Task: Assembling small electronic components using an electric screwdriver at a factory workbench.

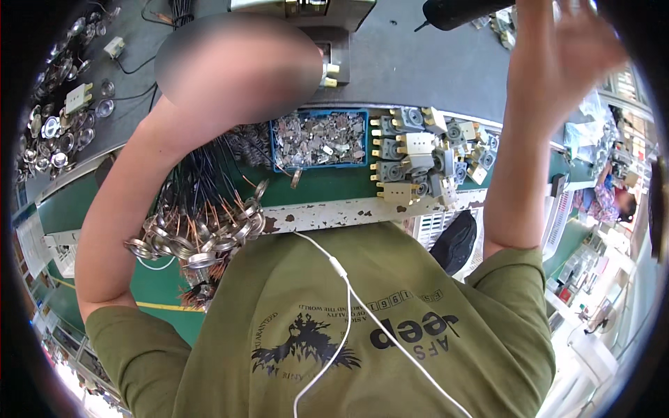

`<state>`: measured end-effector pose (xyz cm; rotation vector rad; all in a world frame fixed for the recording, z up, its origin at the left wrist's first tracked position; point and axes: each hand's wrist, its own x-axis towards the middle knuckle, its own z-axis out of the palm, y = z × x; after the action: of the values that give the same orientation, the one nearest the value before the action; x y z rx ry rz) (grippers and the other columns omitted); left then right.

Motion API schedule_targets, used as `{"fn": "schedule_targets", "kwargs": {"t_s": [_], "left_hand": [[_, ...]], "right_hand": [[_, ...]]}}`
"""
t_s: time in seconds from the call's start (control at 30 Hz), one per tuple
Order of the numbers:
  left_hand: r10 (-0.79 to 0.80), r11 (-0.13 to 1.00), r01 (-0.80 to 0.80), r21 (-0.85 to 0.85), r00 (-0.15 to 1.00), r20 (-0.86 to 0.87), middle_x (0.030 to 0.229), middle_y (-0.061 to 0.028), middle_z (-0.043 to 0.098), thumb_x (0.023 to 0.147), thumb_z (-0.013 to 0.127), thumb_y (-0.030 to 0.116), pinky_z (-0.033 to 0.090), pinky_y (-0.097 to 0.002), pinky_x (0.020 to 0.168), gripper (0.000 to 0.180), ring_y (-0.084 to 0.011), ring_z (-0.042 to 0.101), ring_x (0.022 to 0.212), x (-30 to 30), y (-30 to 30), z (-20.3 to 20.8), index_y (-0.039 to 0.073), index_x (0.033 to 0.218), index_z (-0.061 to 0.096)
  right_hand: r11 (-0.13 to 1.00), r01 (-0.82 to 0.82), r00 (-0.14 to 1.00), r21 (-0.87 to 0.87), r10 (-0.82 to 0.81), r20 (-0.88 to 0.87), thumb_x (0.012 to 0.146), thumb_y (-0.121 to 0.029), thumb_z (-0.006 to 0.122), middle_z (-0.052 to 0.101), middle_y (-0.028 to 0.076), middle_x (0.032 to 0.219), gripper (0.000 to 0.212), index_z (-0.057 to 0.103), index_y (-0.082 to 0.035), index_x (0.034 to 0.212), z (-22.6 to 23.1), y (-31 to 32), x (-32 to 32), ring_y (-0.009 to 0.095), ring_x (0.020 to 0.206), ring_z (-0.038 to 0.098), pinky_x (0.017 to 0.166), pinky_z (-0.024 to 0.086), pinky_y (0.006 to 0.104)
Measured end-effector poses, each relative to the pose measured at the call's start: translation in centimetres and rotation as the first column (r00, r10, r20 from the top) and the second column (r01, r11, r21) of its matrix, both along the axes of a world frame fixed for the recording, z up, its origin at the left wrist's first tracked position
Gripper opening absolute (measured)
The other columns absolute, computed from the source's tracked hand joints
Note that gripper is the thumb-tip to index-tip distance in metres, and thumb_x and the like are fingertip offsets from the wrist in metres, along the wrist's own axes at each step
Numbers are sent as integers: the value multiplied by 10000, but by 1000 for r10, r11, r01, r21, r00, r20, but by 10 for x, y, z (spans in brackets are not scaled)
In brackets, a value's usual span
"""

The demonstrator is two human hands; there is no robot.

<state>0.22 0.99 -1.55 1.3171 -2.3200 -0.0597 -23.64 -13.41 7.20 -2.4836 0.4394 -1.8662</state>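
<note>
Head: right hand (pixel 573 57) near black tool (pixel 465 12)

Your olive T-shirt (pixel 373 268) carries bold dark lettering (pixel 411 331) toward its right sleeve, boxed numerals (pixel 390 301) beside it, and small words around an eagle print (pixel 306 345).

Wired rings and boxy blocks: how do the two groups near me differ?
Shape: the rings are round and silvery; the blocks are boxy, grey or whitish, with gold tabs.
Wiring: the rings are bunched with black wires; I see none on the blocks.
Place: the rings spill past the white rim, left of the blue tray; the blocks are heaped right of it.
Shared: both are clusters of many similar pieces.
</note>
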Motion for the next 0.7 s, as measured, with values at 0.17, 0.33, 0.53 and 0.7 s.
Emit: {"fn": "schedule_targets", "kwargs": {"t_s": [0.17,0.33,0.53,0.7], "left_hand": [[271,940,-325,-101,894,-356,1158,-80,689,888,752,108,503,-367,916,382,-258,664,1012,53,29,32,94,1259,661],[719,530,-730,-432,657,-228,1373,-110,629,1031,645,230,468,-343,1031,368,-213,640,1152,159,50,44,76,1365,643],[419,890,-405,-211,907,25,1084,-79,715,908,739,141,507,-403,952,223,-278,667,1047,74,43,53,91,1123,712],[269,958,-279,71,955,121,1043,-43,704,880,741,166,492,-418,952,172,-265,644,1058,59,25,16,131,1049,731]], "right_hand": [[938,156,757,309,87,-648,843,-9,773,695,132,1150,492,622,-26,1310,-41,52,-88,313,1113,634,972,507,425],[834,334,484,438,247,-839,803,-4,745,687,116,1179,466,689,-64,1262,-58,68,-114,339,1089,628,960,505,435],[878,308,465,365,196,-863,812,23,725,661,111,1142,472,681,-69,1272,-64,65,-113,309,1035,625,934,508,421],[689,219,739,691,345,-579,783,116,639,532,119,1214,546,634,-17,1312,-51,59,-111,205,1051,574,967,485,318]]}}
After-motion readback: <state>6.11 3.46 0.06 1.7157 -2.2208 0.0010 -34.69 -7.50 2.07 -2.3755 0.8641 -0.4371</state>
